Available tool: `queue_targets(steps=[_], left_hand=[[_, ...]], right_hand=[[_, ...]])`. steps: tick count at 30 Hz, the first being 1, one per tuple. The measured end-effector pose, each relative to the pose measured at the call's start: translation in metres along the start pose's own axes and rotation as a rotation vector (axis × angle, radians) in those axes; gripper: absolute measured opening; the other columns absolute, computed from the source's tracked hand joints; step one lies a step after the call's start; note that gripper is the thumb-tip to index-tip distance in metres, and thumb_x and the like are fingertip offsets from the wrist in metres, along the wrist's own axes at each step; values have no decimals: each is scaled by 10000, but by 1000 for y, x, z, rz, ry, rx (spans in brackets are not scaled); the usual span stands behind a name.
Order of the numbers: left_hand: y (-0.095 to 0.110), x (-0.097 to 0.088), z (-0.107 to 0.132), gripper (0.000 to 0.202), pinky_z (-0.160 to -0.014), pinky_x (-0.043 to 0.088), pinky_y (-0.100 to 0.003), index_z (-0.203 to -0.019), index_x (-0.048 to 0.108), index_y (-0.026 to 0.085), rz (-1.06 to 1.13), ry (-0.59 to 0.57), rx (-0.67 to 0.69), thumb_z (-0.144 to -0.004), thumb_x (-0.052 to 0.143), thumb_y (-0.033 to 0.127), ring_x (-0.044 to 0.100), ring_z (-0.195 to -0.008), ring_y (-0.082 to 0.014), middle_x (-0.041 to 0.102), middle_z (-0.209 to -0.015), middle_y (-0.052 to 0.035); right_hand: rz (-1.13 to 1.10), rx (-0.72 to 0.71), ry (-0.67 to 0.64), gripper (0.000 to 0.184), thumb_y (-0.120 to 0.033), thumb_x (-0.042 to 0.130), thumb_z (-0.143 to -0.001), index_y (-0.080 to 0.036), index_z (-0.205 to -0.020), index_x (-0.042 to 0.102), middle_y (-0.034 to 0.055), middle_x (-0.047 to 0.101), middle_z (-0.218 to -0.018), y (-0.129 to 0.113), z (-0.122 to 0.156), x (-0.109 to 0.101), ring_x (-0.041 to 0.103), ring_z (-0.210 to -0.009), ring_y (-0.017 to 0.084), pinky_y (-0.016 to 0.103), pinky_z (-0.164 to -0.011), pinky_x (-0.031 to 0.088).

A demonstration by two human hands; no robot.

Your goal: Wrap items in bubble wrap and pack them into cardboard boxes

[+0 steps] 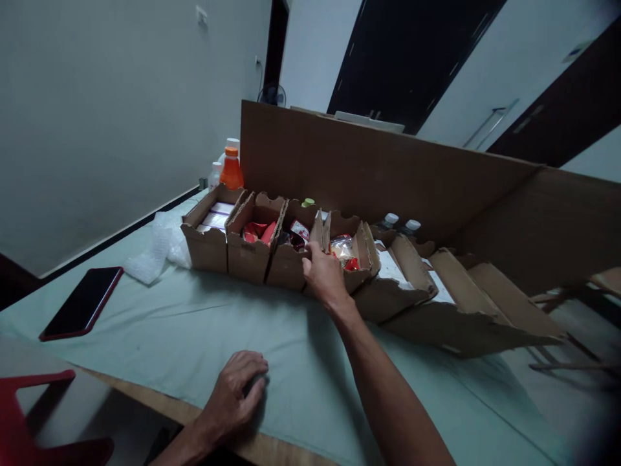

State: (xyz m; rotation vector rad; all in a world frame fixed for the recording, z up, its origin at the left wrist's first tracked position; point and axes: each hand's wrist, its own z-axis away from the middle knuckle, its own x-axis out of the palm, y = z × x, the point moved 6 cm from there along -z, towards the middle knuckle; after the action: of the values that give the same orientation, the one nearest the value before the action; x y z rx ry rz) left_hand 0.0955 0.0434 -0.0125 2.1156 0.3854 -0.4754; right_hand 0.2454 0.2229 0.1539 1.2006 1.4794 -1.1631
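My right hand point(325, 273) is at the front corner where two cardboard boxes meet in the row. Its thumb is against the front side and a bent finger is at the rim of the middle cardboard box point(287, 266); the other fingertips are partly hidden. Dark and red-white packets point(299, 234) lie in that box. Just right, another box holds a clear and red packet point(343, 249). My left hand point(237, 391) rests near the table's front edge, fingers loosely bent, thumb apart, holding nothing.
Red packets point(259, 233) and white cartons point(217, 217) fill the left boxes. Boxes with white items point(388, 265) continue right. A phone point(82, 303) and bubble wrap point(162, 246) lie left. Bottles, including an orange one point(231, 171), stand behind, before a tall cardboard panel point(388, 168).
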Motion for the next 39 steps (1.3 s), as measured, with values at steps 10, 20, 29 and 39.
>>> queue_targets(steps=[10,20,29,39], left_hand=[[-18,-34,12,321,-959,566,-460,-1200,629,212,-11,324,-296,-892,540,223,617,-1196,-279,637,-1287,-123],[1,-24,13,792,-1158,361,-558,-1554,261,258,174,110,-297,-850,621,278,420,-1416,-327,362,-1593,-140],[-3,18,8,726,-1191,338,-524,-1519,357,188,216,-72,-386,-857,623,322,438,-1418,-319,464,-1525,-164],[8,85,-78,791,-1225,293,-464,-1548,319,203,224,-146,-160,-796,558,147,394,-1451,-273,424,-1569,-126]], right_hand=[[-108,-150,-44,233,-224,498,-950,-249,-1065,699,48,782,-897,6,97,-4,731,-820,219,260,-678,441],[-653,126,181,425,-450,617,-839,-274,-1223,666,88,763,-1095,171,244,-45,739,-934,263,359,-808,583],[-725,244,-26,593,-529,689,-758,-193,-1245,649,143,712,-1219,156,285,43,660,-1134,341,457,-961,540],[-748,312,230,394,-503,630,-736,-180,-960,645,126,751,-927,230,195,49,698,-849,292,381,-736,546]])
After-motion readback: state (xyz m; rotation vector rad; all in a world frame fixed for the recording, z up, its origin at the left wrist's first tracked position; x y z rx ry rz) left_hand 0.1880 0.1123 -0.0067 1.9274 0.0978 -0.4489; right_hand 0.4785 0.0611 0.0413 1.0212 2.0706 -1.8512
